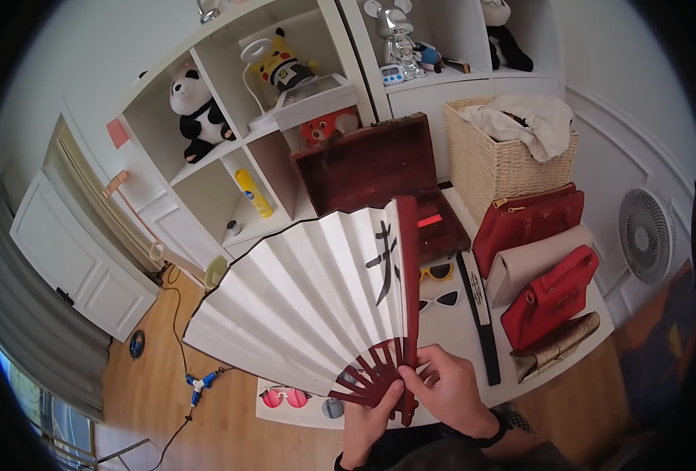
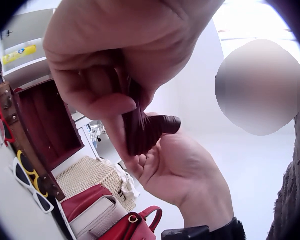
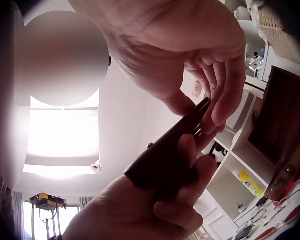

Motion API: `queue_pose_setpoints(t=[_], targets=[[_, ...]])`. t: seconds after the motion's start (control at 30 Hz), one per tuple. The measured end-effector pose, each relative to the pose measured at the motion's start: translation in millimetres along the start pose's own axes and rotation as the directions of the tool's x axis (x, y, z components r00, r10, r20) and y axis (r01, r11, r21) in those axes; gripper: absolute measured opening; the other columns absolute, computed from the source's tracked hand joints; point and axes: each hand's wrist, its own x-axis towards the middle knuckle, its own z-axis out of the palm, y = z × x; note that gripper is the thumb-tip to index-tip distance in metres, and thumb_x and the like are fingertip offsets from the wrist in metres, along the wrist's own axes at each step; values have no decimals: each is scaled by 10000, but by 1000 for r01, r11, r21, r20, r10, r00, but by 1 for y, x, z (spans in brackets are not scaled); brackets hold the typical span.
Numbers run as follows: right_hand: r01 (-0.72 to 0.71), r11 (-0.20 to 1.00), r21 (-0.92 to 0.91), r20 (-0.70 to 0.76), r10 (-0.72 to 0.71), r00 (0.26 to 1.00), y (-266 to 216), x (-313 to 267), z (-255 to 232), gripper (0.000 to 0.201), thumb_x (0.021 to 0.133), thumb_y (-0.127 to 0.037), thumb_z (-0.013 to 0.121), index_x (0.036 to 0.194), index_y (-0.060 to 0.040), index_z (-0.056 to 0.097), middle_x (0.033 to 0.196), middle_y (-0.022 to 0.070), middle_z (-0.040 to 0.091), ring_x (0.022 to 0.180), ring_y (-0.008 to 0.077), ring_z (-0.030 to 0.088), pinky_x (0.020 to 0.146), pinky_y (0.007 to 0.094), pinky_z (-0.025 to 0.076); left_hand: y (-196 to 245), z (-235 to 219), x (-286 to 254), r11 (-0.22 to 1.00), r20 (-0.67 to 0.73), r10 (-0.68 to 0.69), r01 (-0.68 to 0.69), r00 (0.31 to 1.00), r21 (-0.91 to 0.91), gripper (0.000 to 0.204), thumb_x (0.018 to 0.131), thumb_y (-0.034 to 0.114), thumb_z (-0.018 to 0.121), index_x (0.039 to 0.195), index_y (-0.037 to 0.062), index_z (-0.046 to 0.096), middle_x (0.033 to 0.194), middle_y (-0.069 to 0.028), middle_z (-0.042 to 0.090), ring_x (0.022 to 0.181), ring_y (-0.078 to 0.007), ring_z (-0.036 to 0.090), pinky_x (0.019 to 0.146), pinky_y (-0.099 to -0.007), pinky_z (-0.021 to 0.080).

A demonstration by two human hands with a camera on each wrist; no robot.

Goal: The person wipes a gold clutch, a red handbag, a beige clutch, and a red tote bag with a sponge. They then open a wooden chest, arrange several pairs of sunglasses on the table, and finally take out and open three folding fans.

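Observation:
A folding fan [image 1: 309, 290] with white pleated paper, black brushwork and dark red ribs is spread wide over the table's front edge. My left hand [image 1: 370, 422] grips the ribs near the pivot end, its thumb lying over them. With thumb and fingers, my right hand [image 1: 452, 394] pinches the dark red outer stick just above. From the left wrist, the dark handle end [image 2: 145, 127] shows between both hands. In the right wrist view, the left hand's fingers [image 3: 177, 215] curl round the fan's base, and the right hand [image 3: 190, 50] meets the ribs from above.
On the white table [image 1: 450, 345] lie a closed black fan [image 1: 481, 318], yellow sunglasses [image 1: 436, 272], white sunglasses [image 1: 442, 301] and pink-lensed glasses [image 1: 285, 397]. Several handbags [image 1: 552, 298] line the right side. Behind stand an open dark red case [image 1: 364, 169] and a wicker basket [image 1: 481, 161].

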Motion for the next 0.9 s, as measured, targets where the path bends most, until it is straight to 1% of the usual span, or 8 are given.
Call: queue_pose_setpoints(t=[0.07, 0.2, 0.27, 0.43, 0.63, 0.7, 0.77, 0.9], targets=[[106, 990, -90, -11, -107, 994, -1, -1, 1, 258, 843, -139, 749, 1010, 2, 611, 835, 82, 698, 580, 188, 685, 531, 288, 533, -8, -1, 1, 999, 18, -28, 27, 999, 29, 193, 935, 128, 681, 1028, -37, 648, 797, -47, 671, 636, -93, 609, 524, -244, 469], [88, 995, -54, -7, -89, 996, 0, 1, -1, 246, 829, -76, 742, 1017, 33, 627, 864, 111, 687, 618, 172, 687, 527, 268, 538, -9, -3, -1, 990, 44, 11, -17, 999, 143, 201, 939, 130, 676, 1044, -37, 637, 824, -61, 681, 679, -110, 642, 543, -257, 498], [55, 998, -16, -15, -55, 998, 11, 5, -3, 269, 827, -144, 759, 1003, 19, 636, 853, 108, 689, 616, 210, 696, 553, 296, 545, 4, 1, -1, 999, 135, -44, 41, 990, 25, 228, 943, 127, 669, 1079, -50, 621, 846, -77, 689, 734, -132, 672, 568, -270, 523], [-74, 990, 124, 67, 66, 996, 15, 14, -7, 243, 830, -136, 745, 973, 40, 658, 843, 117, 695, 621, 205, 703, 561, 285, 554, -3, 5, 4, 989, 49, -72, 78, 996, -128, 241, 942, 122, 668, 1091, -61, 617, 853, -95, 699, 744, -141, 684, 569, -263, 525], [1, 1000, 27, 112, -4, 994, 4, 24, -3, 227, 837, -144, 735, 971, 26, 667, 818, 107, 672, 601, 209, 695, 538, 296, 539, 3, 2, 11, 998, 11, -44, 44, 999, 52, 239, 945, 142, 667, 1085, -49, 634, 833, -86, 697, 706, -115, 650, 585, -265, 517], [88, 992, -86, 79, -81, 994, 3, 27, -1, 196, 837, -89, 729, 966, 44, 665, 793, 111, 674, 620, 161, 692, 529, 264, 533, 9, 6, 15, 994, 52, -101, 102, 994, -27, 235, 946, 153, 667, 1073, -44, 647, 857, -73, 700, 730, -121, 653, 608, -272, 519], [81, 993, -83, 83, -75, 994, 7, 34, -4, 193, 832, -86, 734, 951, 46, 659, 780, 111, 668, 617, 164, 695, 527, 265, 533, -6, 5, 24, 999, 40, 8, -10, 999, 36, 219, 948, 152, 664, 1038, -47, 659, 878, -71, 700, 735, -122, 656, 610, -271, 519], [-29, 999, 37, 129, 24, 991, 16, 43, -9, 198, 829, -75, 741, 957, 43, 644, 793, 92, 685, 600, 135, 679, 526, 251, 523, -13, 0, 36, 983, 120, 32, -53, 992, 175, 216, 947, 166, 670, 1008, -40, 680, 850, -75, 695, 679, -106, 642, 568, -252, 502]])
